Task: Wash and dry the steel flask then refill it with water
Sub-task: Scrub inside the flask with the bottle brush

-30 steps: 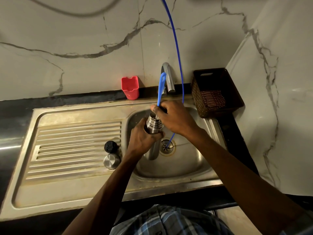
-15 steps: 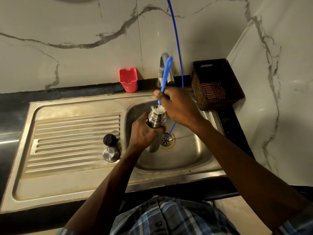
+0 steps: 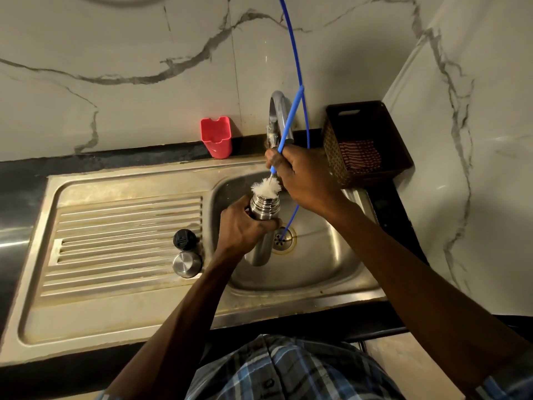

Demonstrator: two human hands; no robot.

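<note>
Head view, sole view on record. Item: steel flask (image 3: 263, 223), uncapped, held upright over the sink basin (image 3: 323, 255), its base low in the bowl beside the drain (image 3: 284, 239). Left hand (image 3: 245, 226): fingers curled round the flask's upper body just under the threaded neck, thumb side toward the person; forearm rises from lower left. Right hand (image 3: 305, 177): fingers bunched and pinching the blue handle of the bottle brush (image 3: 284, 131), wrist cocked above and behind the mouth; forearm crosses from lower right. Brush head (image 3: 266, 188): white bristles showing at the mouth, partly in, partly out. Risks, as judged: a wet steel wall may slip or twist in the one-handed grip if the brush drags hard at the neck; bristles springing clear could flick water toward the woven basket (image 3: 366, 145) and the folded cloth in it; the long handle stands close to the tap spout (image 3: 278, 116) and the thin blue tube (image 3: 297, 67) that runs down to the drain, and could snag either. Also present: black stopper (image 3: 184, 239) and steel cap (image 3: 187, 264) on the drainboard (image 3: 115, 232), near the basin's edge, liable to be knocked by the left elbow; red cup (image 3: 217, 137) by the wall. Water flow from the tap: cannot tell.
</note>
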